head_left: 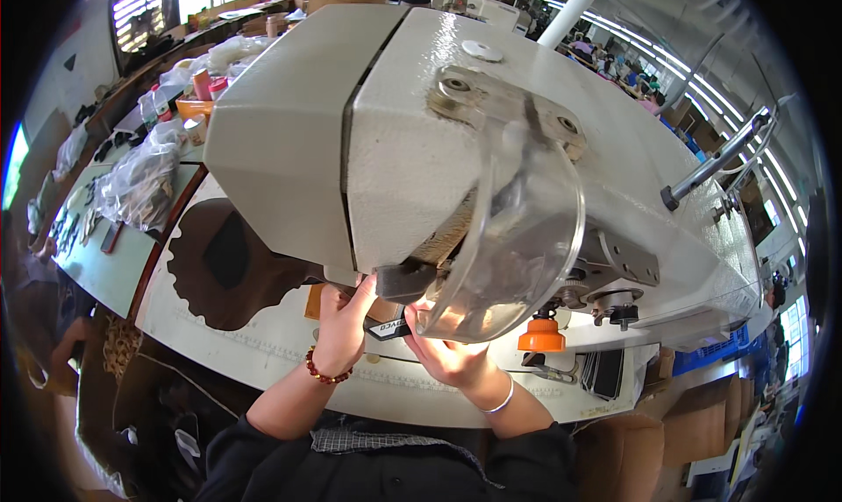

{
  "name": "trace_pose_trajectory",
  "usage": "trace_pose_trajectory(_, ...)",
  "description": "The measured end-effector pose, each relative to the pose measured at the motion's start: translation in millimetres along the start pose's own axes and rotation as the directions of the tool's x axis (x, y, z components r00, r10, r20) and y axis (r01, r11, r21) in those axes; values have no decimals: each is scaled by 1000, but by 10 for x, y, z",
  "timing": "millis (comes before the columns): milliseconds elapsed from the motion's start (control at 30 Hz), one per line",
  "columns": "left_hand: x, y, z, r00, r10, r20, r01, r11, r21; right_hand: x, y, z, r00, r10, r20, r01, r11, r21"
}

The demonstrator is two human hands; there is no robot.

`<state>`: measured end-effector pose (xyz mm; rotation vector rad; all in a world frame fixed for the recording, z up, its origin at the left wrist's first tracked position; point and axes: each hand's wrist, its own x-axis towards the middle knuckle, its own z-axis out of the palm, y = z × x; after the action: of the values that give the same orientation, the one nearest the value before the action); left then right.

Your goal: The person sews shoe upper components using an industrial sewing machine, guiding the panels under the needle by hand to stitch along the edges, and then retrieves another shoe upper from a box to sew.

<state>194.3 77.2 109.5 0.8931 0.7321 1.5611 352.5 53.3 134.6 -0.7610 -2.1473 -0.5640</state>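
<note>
A large off-white sewing machine (403, 142) fills the middle of the view, and its head hides part of my work. Just below it, both of my hands meet around a small black piece with white print (386, 329). My left hand (342, 331), with a red bead bracelet (326, 377), has its thumb and fingers pressed together beside the piece; what they pinch is hidden by the machine. My right hand (452, 359), wearing a pale bangle (502, 397), grips the piece's right end under bright light. A clear plastic guard (526, 239) hangs just above my right hand.
A dark brown scalloped panel (202, 283) sticks out left of the machine. An orange knob (541, 335) is under the arm at right. Dark flat pieces (605, 375) lie on the white table's (263, 357) right end. Plastic bags (145, 182) cover the left side table; cardboard boxes (702, 414) stand lower right.
</note>
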Motion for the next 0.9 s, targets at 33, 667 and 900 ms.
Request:
trace_pose_trajectory(33, -8, 20, 4, 999, 38, 19, -38, 999, 14, -24, 7, 26, 1000, 6, 0, -6, 1000, -3)
trace_pose_trajectory(667, 171, -196, -123, 1000, -2, 12, 2, 1000, 3, -60, 41, 92, 998, 38, 42, -41, 997, 58)
trace_pose_trajectory(900, 159, -148, -99, 971, 227, 82, -241, 926, 291, -126, 56, 152, 984, 176, 35, -180, 963, 199)
